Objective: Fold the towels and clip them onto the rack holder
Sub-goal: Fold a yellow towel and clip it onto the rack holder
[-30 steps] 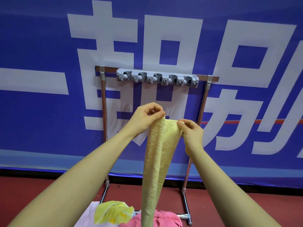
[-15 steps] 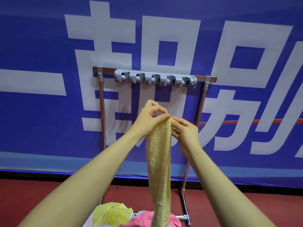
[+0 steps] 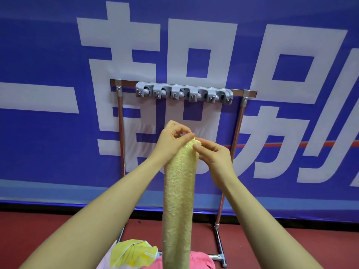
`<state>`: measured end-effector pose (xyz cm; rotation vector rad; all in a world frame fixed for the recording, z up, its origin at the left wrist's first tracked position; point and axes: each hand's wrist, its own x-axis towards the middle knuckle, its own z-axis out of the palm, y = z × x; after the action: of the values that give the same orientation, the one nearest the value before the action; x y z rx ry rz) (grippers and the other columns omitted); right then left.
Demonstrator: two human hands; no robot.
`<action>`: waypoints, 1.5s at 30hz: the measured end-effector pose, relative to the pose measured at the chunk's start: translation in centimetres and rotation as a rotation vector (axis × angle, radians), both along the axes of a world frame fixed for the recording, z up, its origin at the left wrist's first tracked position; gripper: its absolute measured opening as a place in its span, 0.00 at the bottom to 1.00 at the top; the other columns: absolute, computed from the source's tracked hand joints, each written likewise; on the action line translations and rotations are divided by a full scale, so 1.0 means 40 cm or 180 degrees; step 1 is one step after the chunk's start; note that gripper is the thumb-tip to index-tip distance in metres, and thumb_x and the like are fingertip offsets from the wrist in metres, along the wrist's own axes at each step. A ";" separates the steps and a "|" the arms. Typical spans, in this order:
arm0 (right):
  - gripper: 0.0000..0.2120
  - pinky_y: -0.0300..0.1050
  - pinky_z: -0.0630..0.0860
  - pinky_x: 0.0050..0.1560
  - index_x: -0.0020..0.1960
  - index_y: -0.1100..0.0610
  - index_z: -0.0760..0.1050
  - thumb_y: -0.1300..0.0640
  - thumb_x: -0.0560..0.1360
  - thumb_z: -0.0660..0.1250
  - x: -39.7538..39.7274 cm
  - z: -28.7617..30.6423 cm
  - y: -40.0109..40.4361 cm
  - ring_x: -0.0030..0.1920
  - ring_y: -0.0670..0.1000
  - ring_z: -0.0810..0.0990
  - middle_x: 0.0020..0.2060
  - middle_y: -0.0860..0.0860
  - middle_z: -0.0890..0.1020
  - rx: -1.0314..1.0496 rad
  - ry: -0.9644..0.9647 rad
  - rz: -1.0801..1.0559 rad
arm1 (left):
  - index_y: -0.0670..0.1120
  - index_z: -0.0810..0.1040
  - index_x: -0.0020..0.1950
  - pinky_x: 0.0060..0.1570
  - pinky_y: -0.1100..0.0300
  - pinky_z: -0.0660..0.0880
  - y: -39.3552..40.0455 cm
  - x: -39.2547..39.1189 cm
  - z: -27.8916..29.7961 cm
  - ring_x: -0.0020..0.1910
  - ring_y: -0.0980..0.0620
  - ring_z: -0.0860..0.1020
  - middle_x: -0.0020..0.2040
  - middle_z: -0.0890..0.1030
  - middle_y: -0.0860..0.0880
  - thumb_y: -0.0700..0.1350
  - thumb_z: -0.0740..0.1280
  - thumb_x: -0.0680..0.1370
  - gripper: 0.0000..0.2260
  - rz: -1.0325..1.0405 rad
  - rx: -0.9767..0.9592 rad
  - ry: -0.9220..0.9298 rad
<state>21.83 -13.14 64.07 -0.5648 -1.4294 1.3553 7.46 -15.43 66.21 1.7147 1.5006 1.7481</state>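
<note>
A pale yellow towel hangs as a long narrow folded strip in front of me. My left hand pinches its top edge from the left. My right hand pinches the same top edge from the right, the fingertips of both hands nearly touching. Above and behind them the grey clip holder with several clips is fixed to the top bar of a metal rack. No towel hangs from the clips.
More cloths lie low in front of me: a yellow-green one and a pink one. The rack's foot stands on the red floor. A blue banner with white characters fills the background.
My hands have come together at the towel's top, closing the fold, so the towel went from a spread-open top to a narrow strip. The hands also sit slightly lower.
</note>
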 end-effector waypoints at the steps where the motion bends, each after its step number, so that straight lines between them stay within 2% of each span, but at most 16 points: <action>1: 0.08 0.37 0.79 0.45 0.48 0.53 0.82 0.64 0.72 0.70 -0.003 0.000 -0.002 0.47 0.47 0.84 0.42 0.48 0.86 0.0080 -0.0061 -0.0063 | 0.52 0.80 0.38 0.45 0.70 0.70 -0.001 -0.003 0.000 0.41 0.60 0.73 0.47 0.73 0.50 0.43 0.72 0.73 0.06 0.0012 0.0006 -0.0015; 4: 0.09 0.35 0.78 0.44 0.48 0.52 0.82 0.65 0.74 0.69 -0.011 0.006 -0.005 0.47 0.46 0.84 0.41 0.47 0.86 0.0238 -0.0040 -0.0244 | 0.50 0.79 0.44 0.49 0.65 0.73 -0.006 -0.006 0.002 0.45 0.56 0.75 0.51 0.76 0.46 0.44 0.72 0.73 0.03 0.0028 -0.0050 -0.0120; 7: 0.09 0.32 0.77 0.42 0.51 0.55 0.81 0.66 0.75 0.67 -0.015 0.015 -0.001 0.46 0.43 0.84 0.42 0.45 0.85 0.0284 0.0058 -0.0370 | 0.49 0.75 0.57 0.53 0.60 0.74 -0.005 -0.020 -0.007 0.52 0.55 0.75 0.55 0.76 0.50 0.52 0.69 0.74 0.14 0.0083 -0.0515 -0.0318; 9: 0.10 0.34 0.78 0.45 0.55 0.59 0.81 0.65 0.75 0.67 -0.016 0.017 0.009 0.48 0.44 0.83 0.45 0.48 0.85 0.0291 0.0045 -0.0533 | 0.46 0.74 0.60 0.49 0.61 0.74 -0.010 -0.032 -0.017 0.51 0.55 0.76 0.55 0.76 0.51 0.57 0.67 0.74 0.20 0.0035 -0.0845 -0.0481; 11: 0.10 0.37 0.79 0.50 0.56 0.59 0.81 0.65 0.75 0.67 -0.015 0.018 0.020 0.51 0.46 0.83 0.47 0.50 0.85 0.0288 0.0019 -0.0657 | 0.42 0.77 0.55 0.41 0.65 0.75 -0.015 -0.038 -0.026 0.45 0.55 0.78 0.48 0.80 0.50 0.57 0.66 0.75 0.20 -0.0117 -0.0995 -0.0630; 13: 0.10 0.40 0.79 0.52 0.54 0.57 0.81 0.65 0.75 0.67 -0.013 0.018 0.026 0.51 0.47 0.83 0.48 0.50 0.85 0.0295 0.0012 -0.0693 | 0.39 0.80 0.50 0.35 0.68 0.75 -0.020 -0.037 -0.029 0.38 0.57 0.78 0.40 0.80 0.50 0.51 0.68 0.76 0.15 -0.0171 -0.0898 -0.0859; 17: 0.11 0.40 0.78 0.54 0.56 0.58 0.81 0.65 0.76 0.67 -0.003 0.012 0.032 0.53 0.47 0.82 0.50 0.51 0.85 0.0347 0.0013 -0.0711 | 0.43 0.81 0.45 0.35 0.67 0.76 -0.020 -0.028 -0.008 0.38 0.57 0.78 0.40 0.80 0.49 0.41 0.71 0.73 0.03 -0.0057 -0.0469 -0.1185; 20: 0.11 0.41 0.78 0.56 0.57 0.56 0.80 0.64 0.77 0.65 0.008 0.006 0.037 0.55 0.47 0.81 0.51 0.50 0.84 0.0328 0.0011 -0.0766 | 0.41 0.81 0.44 0.39 0.65 0.77 -0.017 -0.011 0.008 0.39 0.56 0.78 0.40 0.80 0.48 0.39 0.74 0.71 0.05 -0.0037 -0.0384 -0.1081; 25: 0.11 0.38 0.80 0.49 0.56 0.54 0.79 0.64 0.78 0.64 0.019 0.010 0.040 0.50 0.47 0.82 0.48 0.51 0.84 0.0314 0.0133 -0.0696 | 0.42 0.80 0.42 0.44 0.63 0.77 -0.013 -0.002 0.018 0.41 0.55 0.79 0.40 0.81 0.48 0.38 0.74 0.70 0.05 -0.0114 -0.0331 -0.1097; 28: 0.07 0.42 0.78 0.43 0.53 0.54 0.74 0.63 0.76 0.66 0.014 0.006 0.041 0.36 0.46 0.79 0.33 0.47 0.82 0.0386 0.0198 -0.0845 | 0.41 0.81 0.44 0.44 0.63 0.78 -0.013 -0.009 0.019 0.41 0.55 0.79 0.41 0.81 0.48 0.39 0.74 0.70 0.06 -0.0094 -0.0322 -0.1036; 30: 0.07 0.42 0.75 0.39 0.48 0.54 0.70 0.63 0.76 0.67 0.008 0.006 0.039 0.32 0.47 0.76 0.29 0.48 0.78 0.0385 0.0252 -0.0927 | 0.40 0.80 0.45 0.44 0.64 0.77 -0.015 -0.009 0.023 0.41 0.56 0.79 0.41 0.81 0.48 0.39 0.75 0.70 0.07 -0.0057 -0.0303 -0.0979; 33: 0.06 0.42 0.77 0.41 0.44 0.54 0.74 0.64 0.76 0.67 -0.001 0.010 0.036 0.36 0.49 0.78 0.35 0.53 0.80 0.0448 0.0215 -0.0941 | 0.40 0.80 0.45 0.46 0.61 0.77 -0.019 -0.010 0.030 0.42 0.55 0.79 0.40 0.81 0.49 0.40 0.75 0.69 0.08 0.0007 -0.0264 -0.0922; 35: 0.06 0.42 0.78 0.43 0.43 0.53 0.77 0.64 0.76 0.67 -0.008 0.012 0.036 0.39 0.48 0.79 0.37 0.52 0.81 0.0446 0.0192 -0.0931 | 0.41 0.80 0.44 0.46 0.59 0.77 -0.020 -0.013 0.033 0.42 0.55 0.79 0.40 0.81 0.49 0.40 0.75 0.69 0.07 0.0052 -0.0238 -0.0891; 39: 0.01 0.44 0.79 0.47 0.46 0.55 0.80 0.60 0.74 0.70 -0.018 0.012 0.037 0.42 0.49 0.80 0.39 0.52 0.82 0.0347 0.0240 -0.0871 | 0.41 0.80 0.45 0.42 0.65 0.77 -0.020 -0.011 0.040 0.40 0.58 0.78 0.40 0.81 0.50 0.41 0.75 0.70 0.08 0.0200 -0.0143 -0.0817; 42: 0.09 0.43 0.79 0.47 0.49 0.58 0.79 0.57 0.70 0.75 -0.025 0.012 0.030 0.42 0.49 0.80 0.41 0.55 0.82 0.0283 0.0224 -0.0889 | 0.42 0.80 0.44 0.43 0.64 0.77 -0.021 -0.010 0.041 0.40 0.58 0.78 0.40 0.81 0.50 0.41 0.75 0.70 0.07 0.0262 -0.0107 -0.0758; 45: 0.12 0.37 0.77 0.43 0.50 0.59 0.79 0.57 0.69 0.75 -0.030 0.017 0.019 0.43 0.47 0.80 0.41 0.53 0.82 0.0256 0.0279 -0.0837 | 0.43 0.80 0.43 0.43 0.64 0.76 -0.023 -0.014 0.040 0.40 0.58 0.78 0.39 0.80 0.50 0.41 0.75 0.70 0.07 0.0317 -0.0100 -0.0746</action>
<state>20.63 -12.40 64.77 -0.6102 -1.2834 1.0966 6.91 -16.33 67.81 1.3855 1.5218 1.8889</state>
